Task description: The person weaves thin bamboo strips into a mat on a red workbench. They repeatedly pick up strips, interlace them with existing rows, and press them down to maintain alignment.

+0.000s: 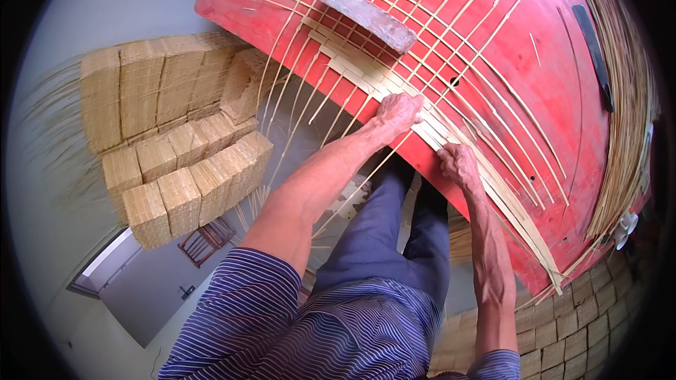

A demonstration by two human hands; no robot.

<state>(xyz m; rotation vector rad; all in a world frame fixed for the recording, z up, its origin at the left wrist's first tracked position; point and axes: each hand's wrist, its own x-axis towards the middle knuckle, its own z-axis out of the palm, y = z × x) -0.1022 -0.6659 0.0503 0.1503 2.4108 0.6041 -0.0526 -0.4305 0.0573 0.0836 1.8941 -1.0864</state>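
On the red tabletop lies an open lattice of thin bamboo strips, with a denser woven band along its near side. My left hand is closed at the band's right end, fingers curled round strips there. Just to its right, my right hand is closed at the near side of a bundle of flat pale strips, which runs on to the table's right corner. What lies inside the fingers is mostly hidden. A rough stone or metal bar rests across the lattice beyond my left hand.
The red table has small dark holes. On its right lie a dark flat blade-like tool and a long heap of loose strips. Stacked woven blocks stand at left; more blocks lie low right. A grey door shows lower left.
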